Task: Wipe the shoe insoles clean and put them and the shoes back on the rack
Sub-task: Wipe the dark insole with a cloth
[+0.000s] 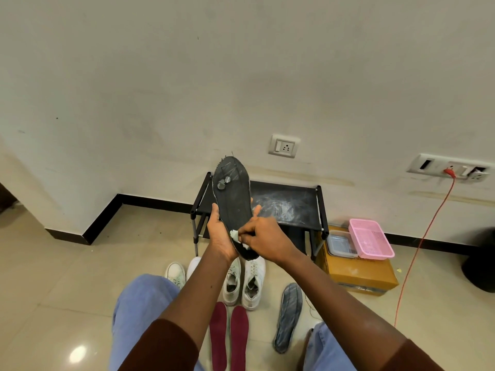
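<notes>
My left hand (pixel 219 231) grips a black insole (pixel 232 194) by its left edge and holds it upright in front of the black shoe rack (pixel 289 207). My right hand (pixel 263 238) pinches a small white wipe (pixel 235 235) against the insole's lower part. On the floor below lie two maroon insoles (pixel 229 336), a grey insole (pixel 288 317), a pair of white sneakers (pixel 245 282) and another white shoe (pixel 175 274) farther left.
A cardboard box (pixel 359 277) beside the rack carries a pink basket (pixel 371 238) and a clear plastic container (pixel 340 243). An orange cable (pixel 420 245) runs from a wall socket down to the floor. A dark object (pixel 479 266) stands at the far right.
</notes>
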A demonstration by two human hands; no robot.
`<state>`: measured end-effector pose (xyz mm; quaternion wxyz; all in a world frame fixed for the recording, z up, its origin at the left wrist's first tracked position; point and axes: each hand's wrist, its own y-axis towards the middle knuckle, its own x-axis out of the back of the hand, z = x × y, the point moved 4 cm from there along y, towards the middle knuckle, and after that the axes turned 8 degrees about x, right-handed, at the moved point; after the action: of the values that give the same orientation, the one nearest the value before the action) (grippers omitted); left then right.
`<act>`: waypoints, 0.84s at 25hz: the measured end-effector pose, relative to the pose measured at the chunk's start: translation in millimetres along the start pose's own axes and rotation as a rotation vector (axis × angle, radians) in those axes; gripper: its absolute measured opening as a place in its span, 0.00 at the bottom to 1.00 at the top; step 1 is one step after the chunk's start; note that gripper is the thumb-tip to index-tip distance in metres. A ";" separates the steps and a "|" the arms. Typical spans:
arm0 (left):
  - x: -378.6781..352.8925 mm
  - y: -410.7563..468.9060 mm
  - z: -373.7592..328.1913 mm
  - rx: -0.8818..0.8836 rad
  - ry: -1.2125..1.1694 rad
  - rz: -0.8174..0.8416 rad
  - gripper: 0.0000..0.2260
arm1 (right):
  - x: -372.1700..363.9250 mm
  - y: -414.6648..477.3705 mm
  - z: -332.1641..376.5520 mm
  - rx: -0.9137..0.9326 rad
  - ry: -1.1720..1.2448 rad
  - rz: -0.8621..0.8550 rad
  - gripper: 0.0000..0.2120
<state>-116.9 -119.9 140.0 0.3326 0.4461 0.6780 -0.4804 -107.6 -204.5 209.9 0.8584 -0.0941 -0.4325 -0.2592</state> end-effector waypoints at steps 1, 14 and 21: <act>-2.4 -1.1 0.0 0.007 0.026 -0.009 0.30 | 0.4 1.8 -0.8 -0.010 -0.007 -0.044 0.09; -6.0 -8.9 21.8 0.037 0.120 -0.019 0.27 | 16.6 45.1 -29.6 -0.226 -0.027 -0.426 0.10; 1.9 -6.4 28.5 0.024 0.139 -0.016 0.22 | 17.5 43.3 -56.1 -0.508 0.287 -0.378 0.08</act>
<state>-122.9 -147.2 131.5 0.2757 0.4768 0.6971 -0.4591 -37.3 -195.8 192.3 0.7964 -0.1857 -0.2387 -0.5237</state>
